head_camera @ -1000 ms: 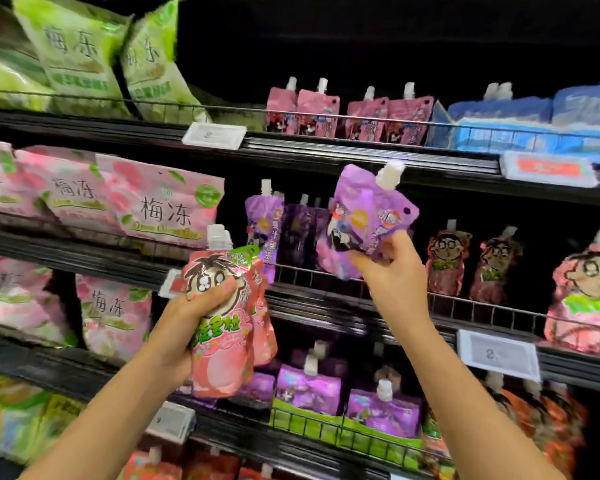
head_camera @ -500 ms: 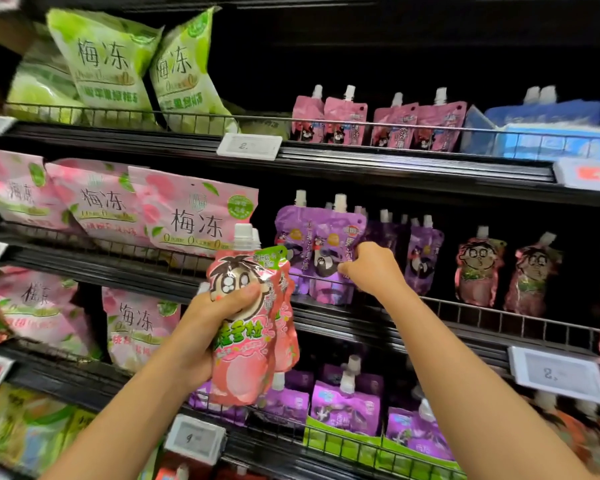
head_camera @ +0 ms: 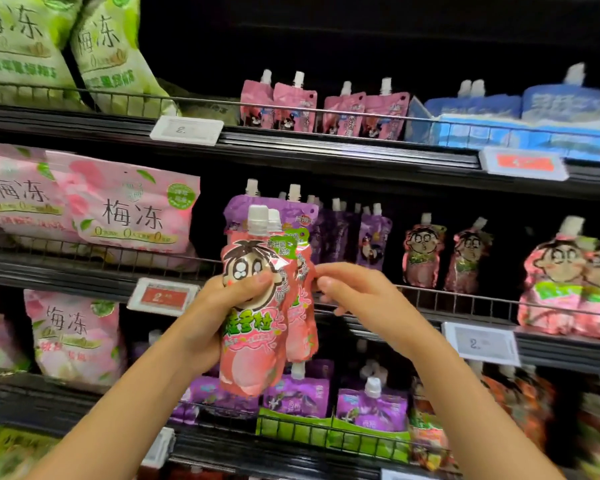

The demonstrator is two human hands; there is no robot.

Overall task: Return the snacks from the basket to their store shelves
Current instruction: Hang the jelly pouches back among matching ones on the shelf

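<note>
We grip two pink pouches (head_camera: 253,327) in left hand (head_camera: 219,306), right hand (head_camera: 354,299) pinching rear pouch edge, purple pouches (head_camera: 371,237) shelved behind

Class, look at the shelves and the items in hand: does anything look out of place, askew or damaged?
Nothing looks spilled or damaged. The pink peach pouches in the left hand are off the shelf, held in front of the purple pouches. Similar pink pouches stand at the far right of that shelf. The right hand touches their edge.
</note>
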